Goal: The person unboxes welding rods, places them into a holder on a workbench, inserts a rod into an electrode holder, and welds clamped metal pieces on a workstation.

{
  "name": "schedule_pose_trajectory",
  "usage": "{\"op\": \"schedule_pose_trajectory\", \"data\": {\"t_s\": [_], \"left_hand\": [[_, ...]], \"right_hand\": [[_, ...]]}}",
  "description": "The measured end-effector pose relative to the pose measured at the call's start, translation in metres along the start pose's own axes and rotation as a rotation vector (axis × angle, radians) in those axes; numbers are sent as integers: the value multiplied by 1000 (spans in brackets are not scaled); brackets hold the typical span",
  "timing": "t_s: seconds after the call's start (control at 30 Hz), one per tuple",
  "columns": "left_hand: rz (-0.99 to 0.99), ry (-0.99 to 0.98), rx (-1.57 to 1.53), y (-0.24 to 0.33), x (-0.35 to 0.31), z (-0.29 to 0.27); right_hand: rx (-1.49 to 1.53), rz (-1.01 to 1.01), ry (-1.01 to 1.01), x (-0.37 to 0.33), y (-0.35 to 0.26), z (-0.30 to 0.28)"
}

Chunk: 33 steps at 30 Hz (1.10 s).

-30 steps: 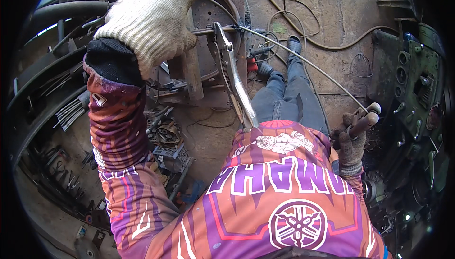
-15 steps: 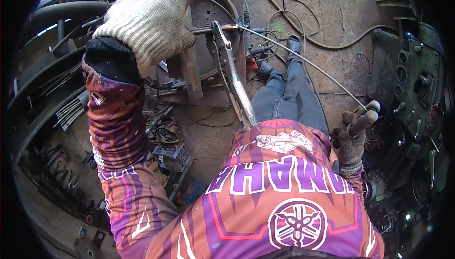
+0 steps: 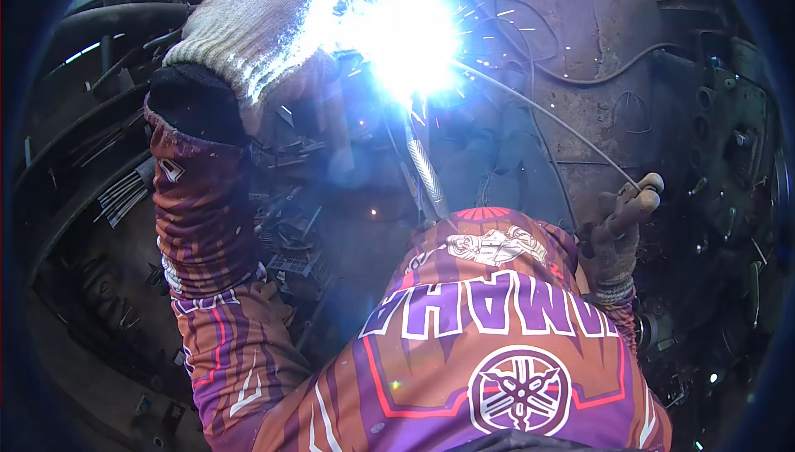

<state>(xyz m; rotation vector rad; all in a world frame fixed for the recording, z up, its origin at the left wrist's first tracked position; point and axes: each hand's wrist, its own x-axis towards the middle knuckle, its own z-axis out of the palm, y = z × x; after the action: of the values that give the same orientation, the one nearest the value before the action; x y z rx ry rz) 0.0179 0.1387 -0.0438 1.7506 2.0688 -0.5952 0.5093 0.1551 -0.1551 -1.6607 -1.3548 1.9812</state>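
Note:
My right hand, in a knit glove, is closed round an electrode holder. From its jaws a long, thin welding electrode slants up and left into a blinding white-blue welding arc. Sparks fly from the arc. Beside it is my left hand in a pale knit glove, knuckles up and fingers curled. Glare washes out its fingertips, so what they hold is hidden. Under the arc, the textured metal handle of locking pliers points toward my body; the jaws are lost in the light.
A cable loops across the floor at the far right. Dark machinery with levers stands on the right. Bundled metal rods and a crate with scrap lie on the left. My legs stretch out beneath the arc.
An arc has lit at the electrode's tip, throwing sparks and darkening the rest of the picture. Both hands have stayed in nearly the same place.

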Motion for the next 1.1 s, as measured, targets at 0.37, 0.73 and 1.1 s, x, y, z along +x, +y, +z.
{"op": "schedule_pose_trajectory", "data": {"t_s": [0.37,0.73,1.1], "left_hand": [[-58,-55,23,28,7,-12],[-69,-89,-8,27,7,-12],[-34,-25,40,25,6,-10]], "right_hand": [[-319,-88,147,4,4,7],[-38,17,29,-6,-1,-6],[-22,39,36,-4,-3,-4]]}}
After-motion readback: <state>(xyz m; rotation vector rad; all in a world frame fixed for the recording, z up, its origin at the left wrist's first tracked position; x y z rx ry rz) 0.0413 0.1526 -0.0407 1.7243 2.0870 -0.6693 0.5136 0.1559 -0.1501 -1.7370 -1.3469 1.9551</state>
